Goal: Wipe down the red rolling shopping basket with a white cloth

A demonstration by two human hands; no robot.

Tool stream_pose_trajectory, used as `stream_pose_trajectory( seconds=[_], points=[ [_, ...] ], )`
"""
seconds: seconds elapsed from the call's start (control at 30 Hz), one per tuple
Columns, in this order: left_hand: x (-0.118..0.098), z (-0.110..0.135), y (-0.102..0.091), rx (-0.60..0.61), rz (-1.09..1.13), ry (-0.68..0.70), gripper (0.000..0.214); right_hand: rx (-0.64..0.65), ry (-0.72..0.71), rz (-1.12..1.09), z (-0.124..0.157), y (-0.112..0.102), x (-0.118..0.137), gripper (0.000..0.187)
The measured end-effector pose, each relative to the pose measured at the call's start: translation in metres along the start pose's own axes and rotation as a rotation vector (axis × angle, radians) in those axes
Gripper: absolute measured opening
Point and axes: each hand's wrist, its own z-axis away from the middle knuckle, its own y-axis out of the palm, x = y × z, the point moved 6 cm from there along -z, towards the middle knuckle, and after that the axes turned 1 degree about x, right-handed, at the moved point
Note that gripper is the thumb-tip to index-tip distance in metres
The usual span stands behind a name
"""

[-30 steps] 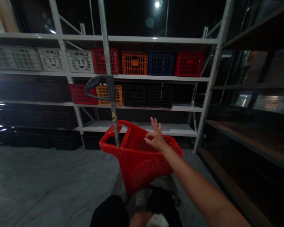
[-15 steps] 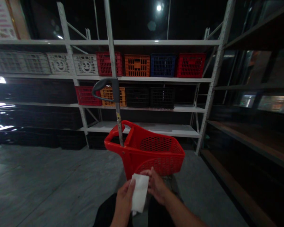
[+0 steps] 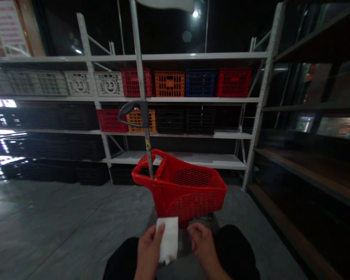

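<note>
My left hand (image 3: 148,249) is closed on a white folded paper (image 3: 168,240), held low in front of me over my dark-clad knees. Just right of the paper is my right hand (image 3: 202,243), its fingers curled loosely and holding nothing, a small gap away from the paper. Directly ahead on the floor stands a red plastic shopping basket (image 3: 184,190) on wheels. Its grey pull handle (image 3: 134,112) rises upright at its left side.
White metal shelving (image 3: 175,99) ahead holds red, orange, blue, white and black crates (image 3: 169,83). Dark wooden shelves (image 3: 309,163) run along the right. The grey concrete floor (image 3: 55,221) stretches to the left, with black crates stacked low at the far left.
My right hand came back from over the basket to the paper, then let go of it. My left hand raised the paper and keeps holding it.
</note>
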Motion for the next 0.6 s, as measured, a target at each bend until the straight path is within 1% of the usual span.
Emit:
stream_pose_trajectory(
  seconds=[0.07, 0.1, 0.13, 0.2, 0.23, 0.3, 0.37, 0.4, 0.43, 0.47, 0.5, 0.53, 0.57, 0.6],
  points=[
    [-0.01, 0.0, -0.001, -0.05, -0.118, 0.091, 0.043, -0.042, -0.011, -0.087, 0.009, -0.001, 0.008, 0.047],
    [-0.015, 0.001, 0.003, -0.055, -0.184, 0.157, 0.038, -0.025, -0.01, -0.146, 0.013, 0.003, 0.012, 0.048],
    [-0.018, 0.002, 0.008, -0.04, -0.237, 0.228, 0.034, 0.03, -0.014, -0.204, 0.017, 0.012, 0.016, 0.051],
    [-0.02, 0.005, 0.025, 0.031, -0.301, 0.381, 0.028, 0.123, -0.038, -0.3, 0.024, 0.029, 0.022, 0.06],
    [-0.019, 0.008, 0.035, 0.07, -0.328, 0.47, 0.024, 0.127, -0.057, -0.334, 0.025, 0.034, 0.022, 0.061],
    [-0.013, 0.015, 0.052, 0.146, -0.409, 0.677, 0.02, 0.037, -0.072, -0.369, 0.022, 0.034, 0.013, 0.056],
    [-0.003, 0.022, 0.066, 0.248, -0.535, 0.888, 0.034, -0.105, -0.027, -0.389, 0.013, 0.022, -0.004, 0.051],
    [0.002, 0.023, 0.07, 0.297, -0.59, 0.972, 0.041, -0.16, 0.004, -0.409, 0.007, 0.015, -0.011, 0.051],
    [0.004, 0.021, 0.07, 0.32, -0.63, 1.026, 0.043, -0.197, 0.028, -0.431, -0.001, 0.007, -0.015, 0.051],
    [0.003, 0.014, 0.066, 0.305, -0.657, 1.046, 0.042, -0.216, 0.028, -0.448, -0.011, 0.0, -0.014, 0.051],
    [-0.003, 0.003, 0.057, 0.25, -0.673, 1.036, 0.039, -0.226, -0.005, -0.444, -0.024, -0.008, -0.007, 0.052],
    [-0.013, -0.012, 0.045, 0.16, -0.686, 1.002, 0.035, -0.229, -0.076, -0.405, -0.038, -0.015, 0.006, 0.052],
    [-0.026, -0.029, 0.03, 0.058, -0.701, 0.95, 0.034, -0.225, -0.178, -0.321, -0.053, -0.02, 0.025, 0.051],
    [-0.043, -0.046, 0.015, -0.04, -0.708, 0.933, 0.033, -0.222, -0.308, -0.186, -0.069, -0.023, 0.046, 0.049]
  ],
)
